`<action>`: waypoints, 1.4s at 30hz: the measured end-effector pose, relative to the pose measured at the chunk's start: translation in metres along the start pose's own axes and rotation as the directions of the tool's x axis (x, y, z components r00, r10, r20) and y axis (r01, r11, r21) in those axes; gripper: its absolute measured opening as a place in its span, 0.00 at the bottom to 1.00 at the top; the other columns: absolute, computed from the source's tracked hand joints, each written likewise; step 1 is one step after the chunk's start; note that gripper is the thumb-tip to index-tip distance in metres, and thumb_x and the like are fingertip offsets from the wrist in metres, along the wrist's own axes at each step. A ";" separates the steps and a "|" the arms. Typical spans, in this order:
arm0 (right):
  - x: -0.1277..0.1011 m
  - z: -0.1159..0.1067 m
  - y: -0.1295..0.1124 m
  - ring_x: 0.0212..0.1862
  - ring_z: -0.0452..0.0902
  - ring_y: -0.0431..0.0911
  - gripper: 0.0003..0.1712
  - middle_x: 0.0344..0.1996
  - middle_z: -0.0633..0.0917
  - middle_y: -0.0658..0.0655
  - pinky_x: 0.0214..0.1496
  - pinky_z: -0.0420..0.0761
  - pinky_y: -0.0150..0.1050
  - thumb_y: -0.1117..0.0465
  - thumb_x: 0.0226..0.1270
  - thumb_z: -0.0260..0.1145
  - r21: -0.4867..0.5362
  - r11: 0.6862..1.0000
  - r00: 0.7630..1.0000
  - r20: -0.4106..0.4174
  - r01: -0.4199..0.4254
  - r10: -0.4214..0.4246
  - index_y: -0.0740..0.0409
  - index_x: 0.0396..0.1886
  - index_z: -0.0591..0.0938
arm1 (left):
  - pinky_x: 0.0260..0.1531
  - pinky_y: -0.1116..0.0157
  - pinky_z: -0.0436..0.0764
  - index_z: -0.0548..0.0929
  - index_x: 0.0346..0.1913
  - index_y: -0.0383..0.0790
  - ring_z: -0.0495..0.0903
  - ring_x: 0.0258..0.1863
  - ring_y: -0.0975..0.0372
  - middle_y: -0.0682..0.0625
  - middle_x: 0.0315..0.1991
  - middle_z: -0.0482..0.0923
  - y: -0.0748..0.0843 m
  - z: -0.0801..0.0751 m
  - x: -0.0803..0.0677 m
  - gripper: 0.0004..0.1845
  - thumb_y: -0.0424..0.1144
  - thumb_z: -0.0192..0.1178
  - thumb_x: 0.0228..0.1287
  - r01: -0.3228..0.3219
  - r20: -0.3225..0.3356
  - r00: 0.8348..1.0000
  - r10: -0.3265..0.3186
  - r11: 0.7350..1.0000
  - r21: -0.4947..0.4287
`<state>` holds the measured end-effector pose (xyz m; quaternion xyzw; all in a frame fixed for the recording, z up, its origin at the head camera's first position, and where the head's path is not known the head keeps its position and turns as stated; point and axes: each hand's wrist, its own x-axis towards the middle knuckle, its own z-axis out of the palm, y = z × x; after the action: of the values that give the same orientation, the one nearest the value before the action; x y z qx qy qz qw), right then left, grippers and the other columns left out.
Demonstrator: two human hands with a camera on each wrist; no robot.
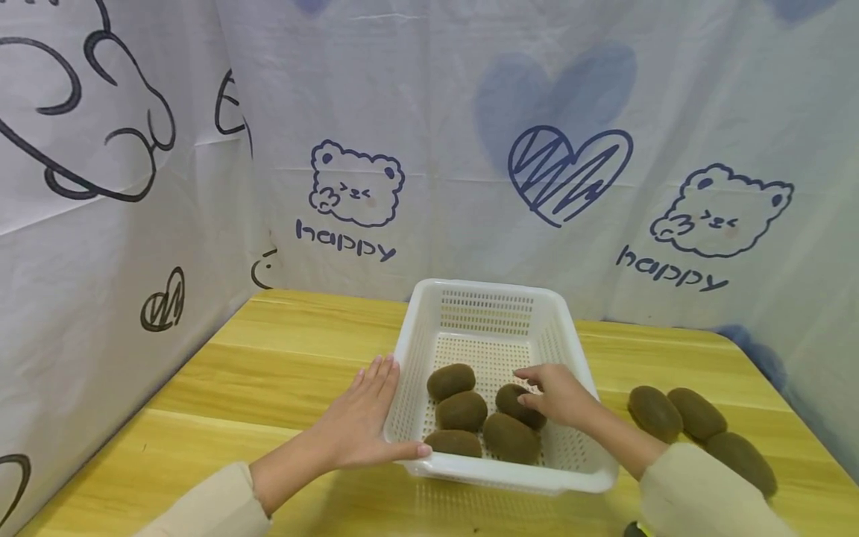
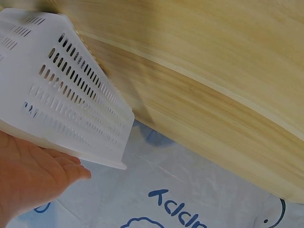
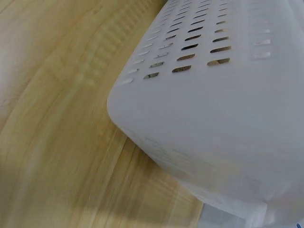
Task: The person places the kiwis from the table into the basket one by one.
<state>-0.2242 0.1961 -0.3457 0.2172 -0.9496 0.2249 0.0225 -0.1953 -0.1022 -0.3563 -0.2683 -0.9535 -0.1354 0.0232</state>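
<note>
A white plastic basket [image 1: 496,468] with slotted walls stands on the wooden table, holding several brown kiwis in its near half. My left hand [image 1: 359,421] rests along the basket's left rim, its fingers straight and the thumb lying at the near-left corner. In the left wrist view, the fingers [image 2: 66,168] lie along the rim. Inside the basket, my right hand [image 1: 560,395] is over a kiwi [image 1: 511,403] on the right, index finger extended past it and thumb at its side. The right wrist view shows the basket's outer wall [image 3: 190,114], not the hand.
Three kiwis [image 1: 654,414] lie together on the table to the right of the basket. A small dark thing [image 1: 634,530] shows at the bottom edge, partly hidden by the right sleeve. Behind the table [image 1: 302,350] hangs a white printed cloth [image 1: 456,149], which also runs along the left.
</note>
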 end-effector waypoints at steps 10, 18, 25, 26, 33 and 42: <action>-0.015 -0.005 0.001 0.43 0.82 0.59 0.16 0.41 0.85 0.66 0.43 0.83 0.51 0.68 0.53 0.69 0.024 0.998 0.919 -0.391 0.059 -0.045 0.68 0.43 0.83 | 0.71 0.50 0.50 0.47 0.71 0.27 0.42 0.73 0.44 0.33 0.72 0.41 0.000 -0.001 0.000 0.63 0.77 0.49 0.47 -0.001 0.014 1.000 0.001 1.000 0.005; -0.030 -0.014 0.010 0.43 0.81 0.63 0.21 0.45 0.83 0.70 0.41 0.82 0.56 0.69 0.51 0.69 0.062 0.997 0.814 -0.580 0.052 -0.006 0.69 0.48 0.80 | 0.72 0.52 0.48 0.46 0.71 0.29 0.39 0.73 0.45 0.35 0.72 0.38 0.001 -0.001 0.000 0.63 0.76 0.50 0.47 0.014 0.022 1.000 -0.014 1.000 0.010; -0.044 -0.013 0.031 0.46 0.78 0.67 0.25 0.47 0.81 0.72 0.46 0.78 0.60 0.71 0.47 0.71 0.058 0.998 0.733 -0.679 0.021 0.024 0.71 0.49 0.79 | 0.72 0.51 0.48 0.46 0.71 0.29 0.40 0.73 0.45 0.35 0.72 0.38 0.000 0.000 0.000 0.63 0.76 0.50 0.47 0.014 0.021 1.000 -0.015 1.000 0.012; -0.046 -0.013 0.033 0.48 0.77 0.67 0.26 0.47 0.81 0.72 0.47 0.77 0.59 0.71 0.48 0.71 0.065 0.998 0.729 -0.684 0.016 0.033 0.70 0.50 0.78 | 0.72 0.51 0.48 0.46 0.71 0.29 0.40 0.73 0.45 0.35 0.72 0.38 0.000 0.000 0.000 0.63 0.76 0.50 0.47 0.014 0.020 1.000 -0.014 1.000 0.012; -0.058 -0.012 0.049 0.39 0.79 0.62 0.30 0.49 0.80 0.72 0.33 0.77 0.21 0.70 0.45 0.73 0.064 0.997 0.692 -0.718 -0.042 0.076 0.68 0.53 0.77 | 0.72 0.51 0.48 0.46 0.71 0.29 0.40 0.73 0.45 0.35 0.72 0.38 0.000 0.000 0.000 0.63 0.76 0.50 0.47 0.014 0.015 1.000 -0.015 1.000 0.010; -0.074 -0.008 0.069 0.58 0.67 0.69 0.34 0.57 0.74 0.73 0.58 0.67 0.64 0.61 0.52 0.71 0.149 0.974 0.720 -0.656 -0.169 0.226 0.68 0.59 0.72 | 0.72 0.51 0.48 0.46 0.71 0.29 0.40 0.73 0.45 0.35 0.72 0.38 0.000 0.000 0.000 0.62 0.76 0.50 0.47 0.013 0.014 1.000 -0.013 1.000 0.009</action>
<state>-0.1865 0.2853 -0.3782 0.0204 -0.8860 0.3261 0.3290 -0.1950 -0.1018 -0.3565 -0.2629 -0.9559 -0.1296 0.0170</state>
